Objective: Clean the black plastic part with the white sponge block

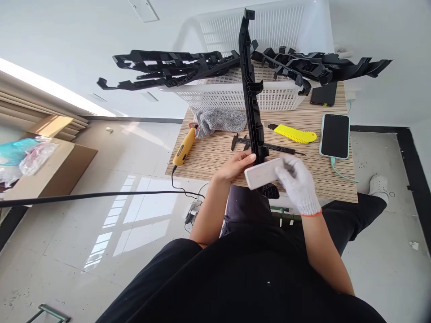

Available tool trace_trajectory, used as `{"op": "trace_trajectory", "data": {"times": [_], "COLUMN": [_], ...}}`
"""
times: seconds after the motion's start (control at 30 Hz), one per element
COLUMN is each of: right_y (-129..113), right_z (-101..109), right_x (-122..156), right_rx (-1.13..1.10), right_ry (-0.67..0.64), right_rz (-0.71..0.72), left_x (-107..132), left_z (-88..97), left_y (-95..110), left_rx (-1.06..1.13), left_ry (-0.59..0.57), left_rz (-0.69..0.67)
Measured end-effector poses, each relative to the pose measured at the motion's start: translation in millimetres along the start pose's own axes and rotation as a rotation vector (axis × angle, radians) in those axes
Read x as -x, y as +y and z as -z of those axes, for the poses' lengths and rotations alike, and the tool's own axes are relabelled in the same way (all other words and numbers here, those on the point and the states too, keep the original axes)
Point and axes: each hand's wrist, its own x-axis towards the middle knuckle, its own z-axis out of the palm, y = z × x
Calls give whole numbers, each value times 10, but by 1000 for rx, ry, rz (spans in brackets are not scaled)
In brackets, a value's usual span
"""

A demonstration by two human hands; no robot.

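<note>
My bare left hand [237, 165] grips a long black plastic trim piece [251, 98] near its lower end. The piece stands out over the table, its far end reaching up past the white basket. In my right hand [298, 181], which wears a white knitted glove with an orange cuff edge, is a flat white rectangular block [264, 174]. This block lies across the front of the black piece, hiding part of it; whether the two touch I cannot tell. Behind the black piece lies a dark caliper [279, 148], partly covered by it.
A white slatted basket [279, 96] holds several black plastic pieces [188, 67] that jut out both sides. On the wooden table [212, 154] lie a yellow corded tool [184, 147], a grey cloth [220, 121], a yellow utility knife [294, 133], a phone [334, 136] with its cable and a dark phone [323, 94].
</note>
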Motion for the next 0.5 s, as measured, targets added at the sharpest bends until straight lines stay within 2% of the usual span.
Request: {"op": "trace_trajectory", "data": {"times": [0.07,0.17,0.23,0.37,0.5], "right_y": [8,16,9,-21,-37], "right_z": [-18,-35,-39,-41,-81], "right_x": [-10,-45,-60,-39,5], "right_rx": [18,28,97,285,469], "right_ry": [-54,74,98,-13,-107], "right_rz": [7,2,47,217,250], "left_x": [11,22,22,16,13], "left_z": [1,-8,-19,-39,-32], "left_y": [2,18,27,29,27], "left_rx": [5,10,11,32,31], "left_ry": [-14,-19,-27,-20,37], "left_rz": [21,23,18,-9,-10]}}
